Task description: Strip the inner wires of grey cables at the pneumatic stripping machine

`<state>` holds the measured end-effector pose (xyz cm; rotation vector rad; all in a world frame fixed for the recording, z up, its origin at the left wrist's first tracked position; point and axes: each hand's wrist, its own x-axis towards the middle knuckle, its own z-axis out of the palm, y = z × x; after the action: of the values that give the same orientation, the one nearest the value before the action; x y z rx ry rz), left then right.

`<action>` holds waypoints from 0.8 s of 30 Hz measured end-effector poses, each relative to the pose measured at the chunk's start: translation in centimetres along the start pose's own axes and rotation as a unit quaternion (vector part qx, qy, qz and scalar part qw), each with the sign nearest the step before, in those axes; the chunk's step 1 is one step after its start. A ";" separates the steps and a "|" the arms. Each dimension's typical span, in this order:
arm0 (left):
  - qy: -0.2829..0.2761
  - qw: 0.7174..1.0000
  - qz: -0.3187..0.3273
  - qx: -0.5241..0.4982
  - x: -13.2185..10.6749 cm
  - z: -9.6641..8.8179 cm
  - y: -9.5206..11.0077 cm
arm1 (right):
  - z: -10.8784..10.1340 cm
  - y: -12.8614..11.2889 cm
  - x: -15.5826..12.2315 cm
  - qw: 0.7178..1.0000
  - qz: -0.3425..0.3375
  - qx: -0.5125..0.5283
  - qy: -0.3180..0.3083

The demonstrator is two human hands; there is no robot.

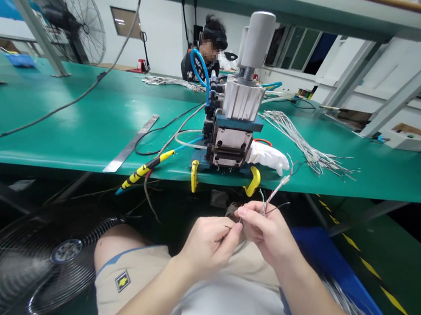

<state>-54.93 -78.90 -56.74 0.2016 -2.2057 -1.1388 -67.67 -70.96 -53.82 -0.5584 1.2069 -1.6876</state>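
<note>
Both hands meet above my lap, just in front of the bench edge. My left hand (pixel 215 241) is closed, thumb and forefinger pinching a thin dark wire. Beside it, my right hand (pixel 263 227) is closed around a pale cable (pixel 276 190) whose split, thin coloured wires fan out above the fingers. Where the two hands come together, the wire ends are too small to make out. Directly beyond stands a pneumatic press (pixel 234 119) with a grey cylinder on top. A white glove-like piece (pixel 269 155) lies against its right side.
A bundle of grey cables (pixel 305 146) lies right on the green bench (pixel 93 110); a steel ruler (pixel 132 144) lies left. Yellow hooks (pixel 252 182) jut from the press base. A floor fan (pixel 64 252) stands left, a blue bin (pixel 318 251) right. Another person (pixel 212 45) sits across.
</note>
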 end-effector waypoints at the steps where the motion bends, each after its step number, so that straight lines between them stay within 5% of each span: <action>1: -0.008 1.000 -0.017 -0.021 0.3 0.0 0.0 | -0.1 -0.2 0.1 1.000 -0.004 0.000 -0.002; 6: -0.039 0.993 -0.072 -0.088 1.1 -0.2 0.2 | -0.8 -0.9 0.2 0.998 -0.054 -0.016 0.004; 15: 0.049 0.993 0.102 -0.035 2.0 -0.2 0.7 | -0.2 -1.3 0.6 0.999 -0.048 -0.015 -0.005; 20: 0.117 0.987 0.008 -0.109 3.8 -0.4 1.0 | -0.3 -1.5 1.2 0.996 -0.084 -0.006 -0.007; 24: 0.194 0.954 -0.090 -0.208 6.3 -1.7 0.7 | -0.6 -1.2 1.2 0.994 -0.111 -0.004 0.013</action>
<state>-58.73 -82.24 -52.51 0.4103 -1.5906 -1.4924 -69.17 -71.66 -53.15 -0.6979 1.2053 -1.8824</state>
